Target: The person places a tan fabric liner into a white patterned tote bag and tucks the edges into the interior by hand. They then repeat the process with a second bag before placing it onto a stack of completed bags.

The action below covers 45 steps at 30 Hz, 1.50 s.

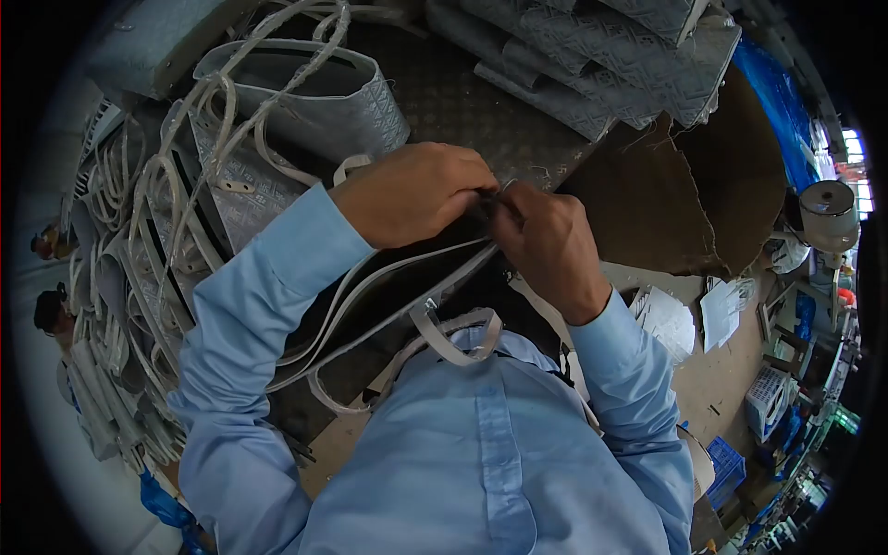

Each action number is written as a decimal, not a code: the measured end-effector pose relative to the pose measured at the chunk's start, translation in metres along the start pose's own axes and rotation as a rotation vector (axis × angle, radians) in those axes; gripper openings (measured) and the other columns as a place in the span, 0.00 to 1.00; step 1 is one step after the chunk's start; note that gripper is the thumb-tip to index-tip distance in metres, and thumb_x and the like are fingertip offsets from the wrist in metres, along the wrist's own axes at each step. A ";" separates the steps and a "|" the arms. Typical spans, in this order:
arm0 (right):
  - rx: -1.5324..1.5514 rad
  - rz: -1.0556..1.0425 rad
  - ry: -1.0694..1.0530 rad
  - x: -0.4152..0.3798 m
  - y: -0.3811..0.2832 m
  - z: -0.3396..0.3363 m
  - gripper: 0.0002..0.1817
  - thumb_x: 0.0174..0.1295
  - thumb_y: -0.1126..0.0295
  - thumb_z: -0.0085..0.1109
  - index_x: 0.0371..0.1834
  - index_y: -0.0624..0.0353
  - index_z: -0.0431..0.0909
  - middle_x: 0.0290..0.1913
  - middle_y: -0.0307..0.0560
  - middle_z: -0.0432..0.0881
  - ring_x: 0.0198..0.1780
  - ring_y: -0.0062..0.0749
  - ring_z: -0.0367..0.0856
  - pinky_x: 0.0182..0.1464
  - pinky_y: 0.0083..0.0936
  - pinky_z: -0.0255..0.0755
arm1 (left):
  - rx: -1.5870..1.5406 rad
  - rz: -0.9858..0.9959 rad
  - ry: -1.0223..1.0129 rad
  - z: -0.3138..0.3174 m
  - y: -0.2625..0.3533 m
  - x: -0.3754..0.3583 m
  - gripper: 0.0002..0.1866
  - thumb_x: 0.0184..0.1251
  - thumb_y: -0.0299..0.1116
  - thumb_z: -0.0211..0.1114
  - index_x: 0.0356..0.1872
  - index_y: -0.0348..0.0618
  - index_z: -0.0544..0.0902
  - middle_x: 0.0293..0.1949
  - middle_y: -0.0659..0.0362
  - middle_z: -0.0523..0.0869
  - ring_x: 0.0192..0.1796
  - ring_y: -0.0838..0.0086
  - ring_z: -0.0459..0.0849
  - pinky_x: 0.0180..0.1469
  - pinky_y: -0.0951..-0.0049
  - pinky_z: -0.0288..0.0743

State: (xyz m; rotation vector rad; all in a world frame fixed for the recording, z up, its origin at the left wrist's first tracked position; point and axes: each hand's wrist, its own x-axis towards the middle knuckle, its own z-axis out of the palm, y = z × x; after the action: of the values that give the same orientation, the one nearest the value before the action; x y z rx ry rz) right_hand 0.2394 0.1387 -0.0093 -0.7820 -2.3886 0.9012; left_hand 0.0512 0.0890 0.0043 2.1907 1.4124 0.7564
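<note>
A grey handbag with pale edges point(370, 319) lies open against my body, its dark inside facing up. My left hand point(416, 192) is closed in a pinch at the bag's far corner, on a small dark bit I cannot make out. Right beside it, my right hand point(553, 242) is closed at the end of the bag's rim, its fingertips meeting those of the left. A pale strap handle point(458, 347) loops from the bag over the front of my shirt. The fingers hide what lies between them.
Beyond my hands stands another grey patterned handbag point(333, 111) with looped handles. Many more bags point(139, 287) are packed together at the left. Folded grey patterned pieces point(592, 55) lie at the top, near a torn-edged brown cardboard box point(666, 194). White papers point(666, 319) lie on the floor.
</note>
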 end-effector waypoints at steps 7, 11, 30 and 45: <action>0.037 -0.003 0.019 -0.004 0.003 -0.002 0.05 0.54 0.75 0.56 0.27 0.67 0.77 0.21 0.58 0.77 0.21 0.48 0.78 0.26 0.33 0.71 | 0.058 -0.110 -0.339 -0.002 0.006 0.012 0.14 0.57 0.23 0.61 0.46 0.35 0.80 0.42 0.47 0.84 0.44 0.52 0.82 0.46 0.63 0.76; 0.056 0.026 -0.011 -0.006 0.003 -0.005 0.05 0.55 0.75 0.55 0.27 0.67 0.77 0.21 0.57 0.77 0.21 0.47 0.77 0.25 0.33 0.71 | -0.234 -0.126 -0.316 -0.005 -0.005 0.014 0.15 0.61 0.25 0.61 0.49 0.36 0.81 0.42 0.48 0.85 0.43 0.55 0.85 0.45 0.67 0.77; -0.028 -0.017 0.062 -0.018 0.002 0.001 0.06 0.58 0.74 0.55 0.29 0.68 0.78 0.21 0.56 0.77 0.21 0.47 0.77 0.25 0.34 0.70 | 0.200 0.263 -0.065 0.014 -0.005 0.008 0.06 0.60 0.31 0.61 0.30 0.39 0.79 0.24 0.52 0.83 0.27 0.59 0.85 0.28 0.65 0.79; 0.062 0.084 -0.331 0.008 0.014 -0.031 0.15 0.62 0.69 0.53 0.20 0.65 0.77 0.15 0.49 0.76 0.16 0.34 0.75 0.23 0.27 0.70 | 0.455 0.036 0.293 0.016 0.034 -0.010 0.13 0.64 0.37 0.62 0.33 0.34 0.79 0.32 0.49 0.85 0.34 0.63 0.87 0.30 0.71 0.79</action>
State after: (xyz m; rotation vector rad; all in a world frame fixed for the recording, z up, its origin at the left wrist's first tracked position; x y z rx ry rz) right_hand 0.2563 0.1662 0.0037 -0.7636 -2.6093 1.2149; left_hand 0.0815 0.0655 0.0102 2.5248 1.8455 0.8640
